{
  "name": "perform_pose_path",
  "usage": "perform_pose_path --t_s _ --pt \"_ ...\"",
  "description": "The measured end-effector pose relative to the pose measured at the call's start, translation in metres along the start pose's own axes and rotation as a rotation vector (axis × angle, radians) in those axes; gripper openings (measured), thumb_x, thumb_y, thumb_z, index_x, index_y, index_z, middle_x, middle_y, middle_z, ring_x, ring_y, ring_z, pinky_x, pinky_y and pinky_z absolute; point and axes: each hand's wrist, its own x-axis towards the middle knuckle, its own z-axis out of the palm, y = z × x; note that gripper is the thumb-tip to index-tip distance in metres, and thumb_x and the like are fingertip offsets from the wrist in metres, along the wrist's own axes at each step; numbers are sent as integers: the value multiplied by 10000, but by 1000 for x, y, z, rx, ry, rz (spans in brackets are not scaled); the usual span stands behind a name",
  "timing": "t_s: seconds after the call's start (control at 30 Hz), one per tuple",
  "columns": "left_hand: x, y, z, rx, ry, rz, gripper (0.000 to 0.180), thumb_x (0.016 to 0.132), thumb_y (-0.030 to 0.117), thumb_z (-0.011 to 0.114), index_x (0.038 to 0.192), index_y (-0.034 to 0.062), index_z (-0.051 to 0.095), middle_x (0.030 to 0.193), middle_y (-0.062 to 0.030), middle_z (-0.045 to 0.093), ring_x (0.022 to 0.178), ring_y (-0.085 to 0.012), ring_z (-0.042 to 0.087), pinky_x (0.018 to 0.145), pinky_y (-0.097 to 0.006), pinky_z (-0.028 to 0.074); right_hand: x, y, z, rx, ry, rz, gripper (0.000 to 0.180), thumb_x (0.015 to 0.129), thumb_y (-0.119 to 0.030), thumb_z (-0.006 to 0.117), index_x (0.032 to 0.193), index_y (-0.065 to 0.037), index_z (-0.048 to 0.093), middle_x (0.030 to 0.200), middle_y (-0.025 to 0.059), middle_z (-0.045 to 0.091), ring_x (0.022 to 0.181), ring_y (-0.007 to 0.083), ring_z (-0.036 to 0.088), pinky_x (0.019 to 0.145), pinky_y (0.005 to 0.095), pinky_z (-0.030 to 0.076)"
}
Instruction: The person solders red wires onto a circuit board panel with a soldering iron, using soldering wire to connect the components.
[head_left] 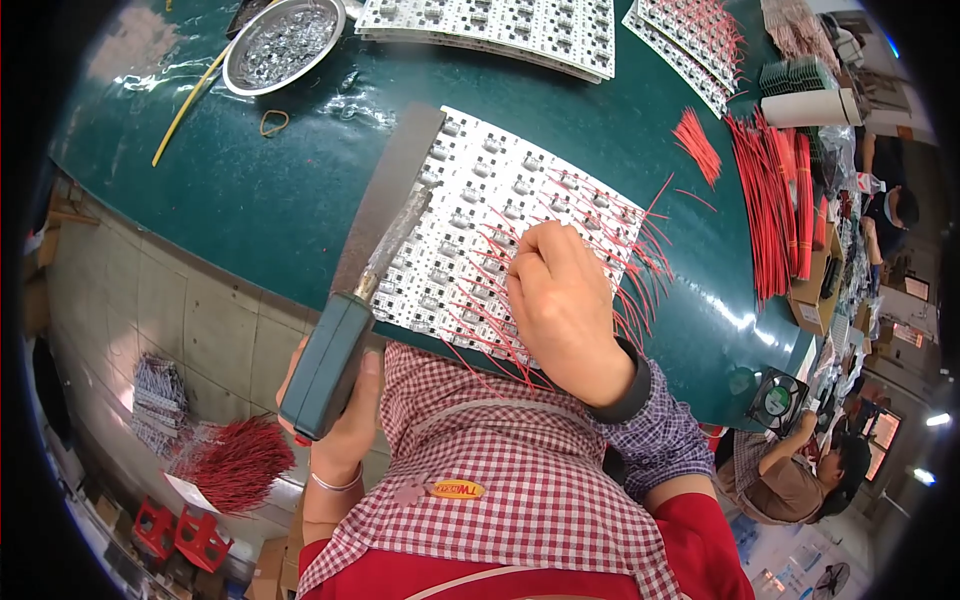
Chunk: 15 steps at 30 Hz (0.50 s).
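Observation:
My left hand (352, 412) is wrapped round the dark green body of a soldering gun (328, 362). Its worn metal barrel slants up and over the left part of a white circuit board panel (462, 217), which carries rows of small dark and silver components. Thin red wires (492, 332) stick out from the panel's middle and right side, several hanging past its edge. Above these wires, my right hand (565, 310) is closed with bent fingers. Its fingertips are turned down and hidden, so what they pinch does not show. A dark flat strip (388, 190) lies under the panel's left edge.
A metal bowl (233, 72) of silvery scraps stands at the far left, near a yellow tube (190, 108) and a rubber band (272, 124). Stacked panels (490, 30) lie at the back. Red wire bundles (765, 205) and a small fan (777, 398) are right; another person (800, 475) sits beyond.

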Motion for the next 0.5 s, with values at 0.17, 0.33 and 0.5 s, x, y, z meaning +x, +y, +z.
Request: perform_pose_path --t_s 0.17,0.33,0.5 --pt "-1 -2 1 6 14 14 286 790 -6 784 1054 -76 699 944 -134 707 783 -193 683 697 -301 545 2 -3 5 -19 49 43 147 732 60 692 816 14 581 944 133 572 857 327 573 711 422 490" --pt "2 -2 0 16 20 39 273 792 -15 783 1045 -76 700 944 -139 710 775 -199 686 697 -302 548 -2 -3 -14 118 -3 94 161 756 43 666 886 12 576 960 151 557 850 344 581 711 437 491" --pt "3 3 1 -29 19 -21 266 783 -36 781 1034 -77 704 964 -158 707 804 -222 688 706 -305 545 13 11 -52 127 -30 81 142 844 -13 663 929 -32 550 869 152 583 771 365 604 666 465 487"
